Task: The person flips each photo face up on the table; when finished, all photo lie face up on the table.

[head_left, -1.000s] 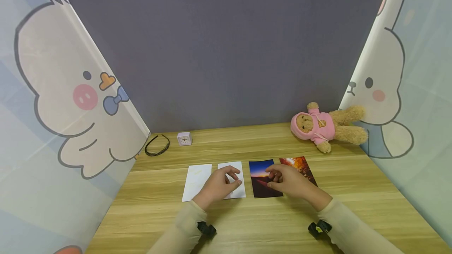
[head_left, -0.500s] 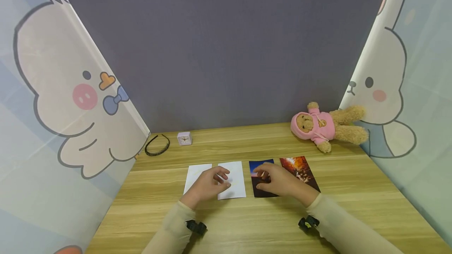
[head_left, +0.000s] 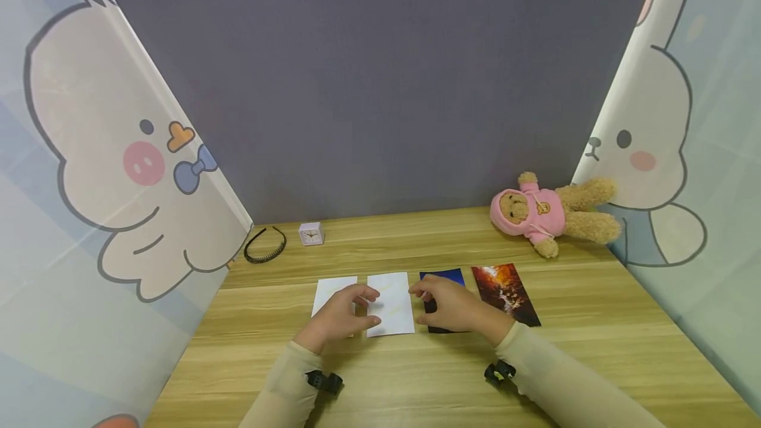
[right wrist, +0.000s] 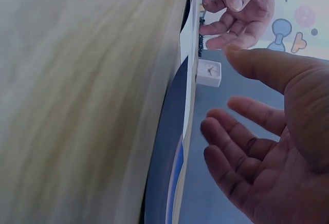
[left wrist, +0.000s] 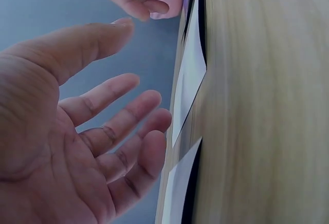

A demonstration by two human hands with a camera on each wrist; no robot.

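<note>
Four flat cards would be several, so: several cards lie in a row on the wooden table. My left hand (head_left: 340, 314) hovers over the leftmost white card (head_left: 334, 288), fingers relaxed and apart from the thumb, holding nothing. Beside it lies a second white card (head_left: 391, 306) with faint yellowish marks. My right hand (head_left: 454, 306) is above a dark blue sunset picture card (head_left: 444, 276) and covers much of it; its loosely bent fingers hold nothing. To its right is an orange-red autumn picture card (head_left: 505, 292). In the left wrist view the palm (left wrist: 67, 167) shows bare.
A teddy bear in a pink hoodie (head_left: 538, 213) lies at the back right of the wooden table (head_left: 380, 388). A small white clock (head_left: 311, 234) and a black toothed headband (head_left: 265, 246) sit at the back left. A grey backdrop (head_left: 380, 84) stands behind.
Both hands have shifted left above the cards, uncovering the second white card and the autumn picture card. The cards have stayed where they lay.
</note>
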